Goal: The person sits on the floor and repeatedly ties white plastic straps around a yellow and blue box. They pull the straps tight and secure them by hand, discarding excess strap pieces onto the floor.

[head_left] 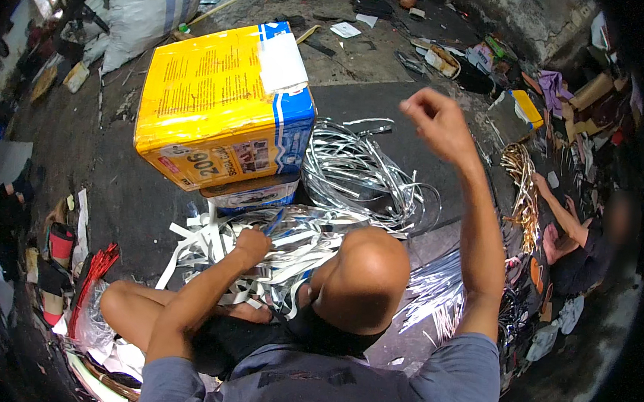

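My left hand [253, 247] is closed at the edge of a loose heap of white and silver strips [308, 237] over my lap; its fingers seem wrapped round some of these strips, with a bluish sliver beside them. Raised to the right of the box is my right hand [438, 125], thumb and fingers pinched together; whatever may be between them is too small to make out. Beyond the heap lies a coiled bundle of shiny silver strips [357, 174] on the dark floor. More silver strips [435, 291] fan out right of my bent knee.
A yellow and blue cardboard box [210, 96] stands ahead, tilted on a lower box [255, 195]. A white sack [148, 13] is far left, red strips [96, 282] near left. At right, another person's arm [560, 206] reaches toward gold-coloured strips [520, 192]. Scraps litter the floor.
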Demonstrator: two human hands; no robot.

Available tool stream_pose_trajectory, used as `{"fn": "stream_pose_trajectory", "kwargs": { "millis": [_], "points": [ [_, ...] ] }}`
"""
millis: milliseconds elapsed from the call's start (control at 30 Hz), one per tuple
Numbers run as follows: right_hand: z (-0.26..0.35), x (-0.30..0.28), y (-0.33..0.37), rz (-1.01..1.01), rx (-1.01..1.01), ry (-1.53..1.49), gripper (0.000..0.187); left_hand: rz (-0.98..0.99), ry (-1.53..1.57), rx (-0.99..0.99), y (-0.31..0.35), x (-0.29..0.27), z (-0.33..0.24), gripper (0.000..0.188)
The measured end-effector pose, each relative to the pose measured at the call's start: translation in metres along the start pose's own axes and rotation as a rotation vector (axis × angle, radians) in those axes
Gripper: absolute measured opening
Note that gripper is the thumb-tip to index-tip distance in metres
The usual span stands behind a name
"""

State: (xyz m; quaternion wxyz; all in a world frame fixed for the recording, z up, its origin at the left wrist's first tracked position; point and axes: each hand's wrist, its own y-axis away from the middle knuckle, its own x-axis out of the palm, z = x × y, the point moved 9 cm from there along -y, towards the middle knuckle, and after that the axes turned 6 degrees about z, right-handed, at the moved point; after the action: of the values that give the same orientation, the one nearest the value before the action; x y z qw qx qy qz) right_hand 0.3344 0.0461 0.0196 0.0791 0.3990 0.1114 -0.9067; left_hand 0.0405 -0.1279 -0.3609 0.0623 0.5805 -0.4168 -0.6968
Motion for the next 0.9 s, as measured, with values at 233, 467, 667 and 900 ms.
{"fn": "stream_pose_trajectory", "kwargs": {
  "millis": [233,467,667,900],
  "points": [
    [0.101,0.127,0.078,0.677,-0.496,-0.277,0.053,-0.613,0.575,0.509,0.168,-0.216,-0.041,0.018],
    [0.158,0.157,0.084,0.857,-0.369,-0.431,0.077,-0.733,1.281,0.268,0.232,-0.257,0.023,0.011],
    [0.182,0.165,0.093,0.912,-0.54,-0.14,0.069,-0.764,1.193,0.158,0.272,-0.265,0.04,0.017],
    [0.212,0.188,0.084,0.919,-0.431,-0.664,0.044,-1.127,1.218,0.239,0.303,-0.294,0.041,0.018]
  ]
}}
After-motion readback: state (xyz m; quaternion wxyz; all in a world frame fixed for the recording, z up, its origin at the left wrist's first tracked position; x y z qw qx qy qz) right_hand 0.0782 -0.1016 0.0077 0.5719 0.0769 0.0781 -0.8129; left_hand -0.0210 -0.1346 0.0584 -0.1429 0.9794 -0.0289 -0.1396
